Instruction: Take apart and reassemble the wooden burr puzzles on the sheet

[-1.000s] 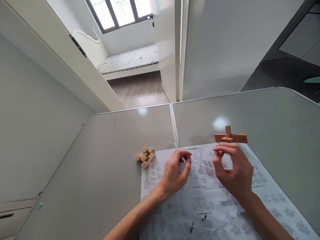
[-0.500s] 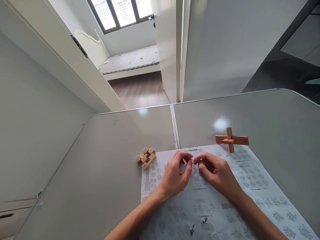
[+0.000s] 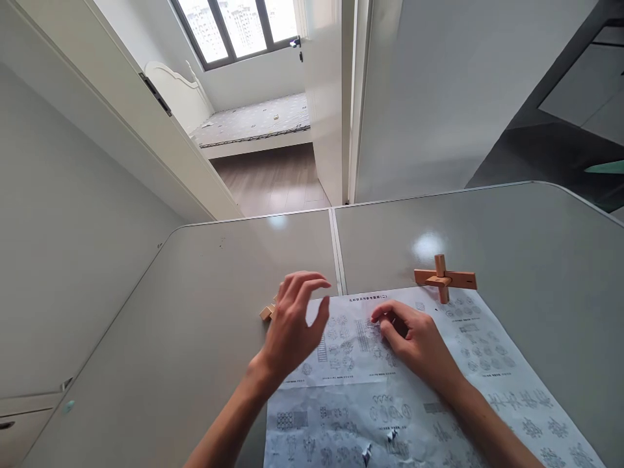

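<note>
My left hand (image 3: 298, 318) is raised over the sheet's upper left corner, thumb and fingers apart, with nothing in it. Behind it sits a light wooden block puzzle (image 3: 267, 312), mostly hidden by the hand. My right hand (image 3: 408, 333) rests on the printed paper sheet (image 3: 312, 396) near its top middle, fingers curled in and thumb close to them; nothing shows in its grasp. Diagrams of puzzle pieces cover the paper. Just beyond the top right edge of the sheet stands a reddish-brown wooden cross-shaped puzzle (image 3: 441, 278) made of interlocked bars.
The grey table (image 3: 195, 338) has a pale seam (image 3: 337, 250) running away from me. Small tears (image 3: 366, 453) show low on the paper. Past the far edge, an open door (image 3: 322, 97) leads to a room with a bed (image 3: 258, 120).
My left hand has moved left, away from my right hand, and its fingers have opened. It now covers most of the light block puzzle. My right hand stays nearly in place.
</note>
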The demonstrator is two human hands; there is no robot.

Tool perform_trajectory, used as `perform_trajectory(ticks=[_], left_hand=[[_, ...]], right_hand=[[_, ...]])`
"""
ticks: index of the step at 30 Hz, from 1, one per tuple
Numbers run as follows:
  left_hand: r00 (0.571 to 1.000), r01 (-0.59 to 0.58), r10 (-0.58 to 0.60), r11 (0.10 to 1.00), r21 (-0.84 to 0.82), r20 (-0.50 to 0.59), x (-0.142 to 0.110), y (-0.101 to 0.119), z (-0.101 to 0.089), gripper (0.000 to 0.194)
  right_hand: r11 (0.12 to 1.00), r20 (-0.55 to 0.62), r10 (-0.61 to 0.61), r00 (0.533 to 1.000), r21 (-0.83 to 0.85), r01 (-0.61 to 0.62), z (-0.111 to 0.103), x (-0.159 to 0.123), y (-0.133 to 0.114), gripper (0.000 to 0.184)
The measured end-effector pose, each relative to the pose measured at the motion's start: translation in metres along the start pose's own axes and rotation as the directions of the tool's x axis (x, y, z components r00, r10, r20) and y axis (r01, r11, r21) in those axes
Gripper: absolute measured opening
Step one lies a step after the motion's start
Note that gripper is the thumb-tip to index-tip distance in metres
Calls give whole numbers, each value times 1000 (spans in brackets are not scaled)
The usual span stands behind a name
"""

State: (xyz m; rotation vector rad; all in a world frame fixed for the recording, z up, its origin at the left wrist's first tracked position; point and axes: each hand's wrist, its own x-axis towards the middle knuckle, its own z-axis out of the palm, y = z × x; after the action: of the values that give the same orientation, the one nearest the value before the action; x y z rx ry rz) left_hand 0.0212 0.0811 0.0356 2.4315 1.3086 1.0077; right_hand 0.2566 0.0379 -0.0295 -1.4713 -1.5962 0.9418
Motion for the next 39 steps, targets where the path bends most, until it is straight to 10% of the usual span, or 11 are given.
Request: perform_trajectory(ticks=[16,39], left_hand=[[942,297,-333,888,352,45,-59,-68,-24,44],[939,321,-340,916,240,44,-58,-56,-18,49]], right_hand=[[999,27,15,1000,28,-15,1,2,1,18],[999,34,15,999,35,-17,0,3,-3,19]])
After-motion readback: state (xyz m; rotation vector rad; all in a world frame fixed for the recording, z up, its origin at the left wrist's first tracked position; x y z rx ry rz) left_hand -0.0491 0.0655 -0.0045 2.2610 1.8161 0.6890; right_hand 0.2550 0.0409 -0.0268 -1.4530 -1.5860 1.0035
